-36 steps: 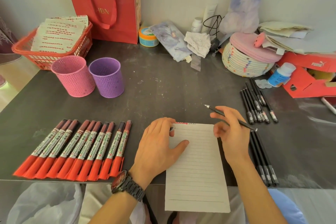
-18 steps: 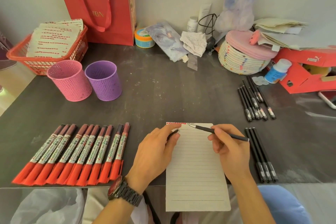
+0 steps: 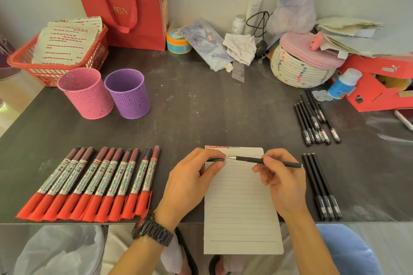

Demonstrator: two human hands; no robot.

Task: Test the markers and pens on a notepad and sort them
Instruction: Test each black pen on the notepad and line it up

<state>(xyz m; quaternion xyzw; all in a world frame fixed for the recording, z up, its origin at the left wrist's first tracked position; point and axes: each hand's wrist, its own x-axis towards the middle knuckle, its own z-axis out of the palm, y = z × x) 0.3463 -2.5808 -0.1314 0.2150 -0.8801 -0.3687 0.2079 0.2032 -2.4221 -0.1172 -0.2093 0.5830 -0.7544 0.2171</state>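
Behind the notepad (image 3: 241, 207) — HBN on red bag (image 3: 147, 18), PUMA on box (image 3: 368, 67).

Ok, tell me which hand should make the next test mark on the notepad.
Right: the right hand holds the pen, tip at the top of the notepad; the left hand pinches the cap.
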